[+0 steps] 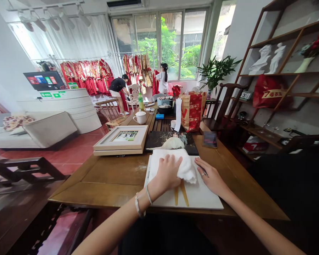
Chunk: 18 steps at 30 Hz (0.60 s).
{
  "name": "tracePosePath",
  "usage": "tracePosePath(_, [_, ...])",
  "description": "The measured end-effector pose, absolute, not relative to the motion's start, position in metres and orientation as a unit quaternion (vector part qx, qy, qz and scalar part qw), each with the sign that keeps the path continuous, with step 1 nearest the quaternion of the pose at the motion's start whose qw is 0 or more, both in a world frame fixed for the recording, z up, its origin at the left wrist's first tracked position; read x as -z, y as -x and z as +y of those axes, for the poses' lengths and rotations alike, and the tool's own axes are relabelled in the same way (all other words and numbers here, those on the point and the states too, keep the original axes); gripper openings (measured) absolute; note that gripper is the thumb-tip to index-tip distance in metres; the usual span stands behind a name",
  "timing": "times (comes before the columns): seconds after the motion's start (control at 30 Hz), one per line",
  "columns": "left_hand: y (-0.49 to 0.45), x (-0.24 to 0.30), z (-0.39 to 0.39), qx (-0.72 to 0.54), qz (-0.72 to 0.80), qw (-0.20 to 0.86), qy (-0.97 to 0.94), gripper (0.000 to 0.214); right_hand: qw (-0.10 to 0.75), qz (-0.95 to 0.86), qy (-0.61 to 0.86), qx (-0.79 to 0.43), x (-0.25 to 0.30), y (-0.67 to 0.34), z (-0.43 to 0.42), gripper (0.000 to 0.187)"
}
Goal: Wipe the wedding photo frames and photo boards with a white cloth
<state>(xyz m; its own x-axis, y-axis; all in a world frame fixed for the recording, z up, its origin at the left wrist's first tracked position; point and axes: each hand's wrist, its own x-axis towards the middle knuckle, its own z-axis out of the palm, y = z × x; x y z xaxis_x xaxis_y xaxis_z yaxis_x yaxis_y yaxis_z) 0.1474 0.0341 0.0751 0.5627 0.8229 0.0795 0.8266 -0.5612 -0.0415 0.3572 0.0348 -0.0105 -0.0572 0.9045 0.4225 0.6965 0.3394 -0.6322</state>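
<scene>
My left hand (168,174), with bracelets on its wrist, presses down on a bunched white cloth (187,170), its fingers curled into the fabric. Under the cloth is a white board (204,198) lying flat near the table's front edge. Two yellowish-brown strips (184,194) show on the board, their upper ends hidden by the hand and cloth. My right hand (211,179), wearing a ring, rests on the board's right side with its fingers stretched out. A small dark sliver shows by its fingers; I cannot make out what it is. Beyond the board lies a dark photo panel (191,143).
On the wooden table (103,177) are pale framed pictures (119,140), a white teapot (140,117), a patterned paper bag (193,112) and a small dark block (210,139). Chairs stand around. Two people (163,82) are near red garments at the back; shelves (276,74) line the right.
</scene>
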Motion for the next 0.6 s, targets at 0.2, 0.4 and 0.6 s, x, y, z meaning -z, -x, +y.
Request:
tracePosePath(0.2, [-0.136, -0.050, -0.051, -0.038, -0.490, 0.018, 0.871, 0.099, 0.385, -0.712, 0.573, -0.127, 0.009, -0.356, 0.034, 0.039])
tracePosePath(0.4, [-0.119, -0.036, -0.074, -0.019, -0.473, -0.034, 0.880, 0.109, 0.375, -0.715, 0.577, -0.124, 0.009, -0.354, 0.034, 0.040])
tracePosePath(0.6, [-0.123, -0.057, 0.003, 0.039, -0.505, -0.049, 0.861, 0.090, 0.366, -0.724, 0.570, -0.129, 0.006, -0.352, 0.033, 0.042])
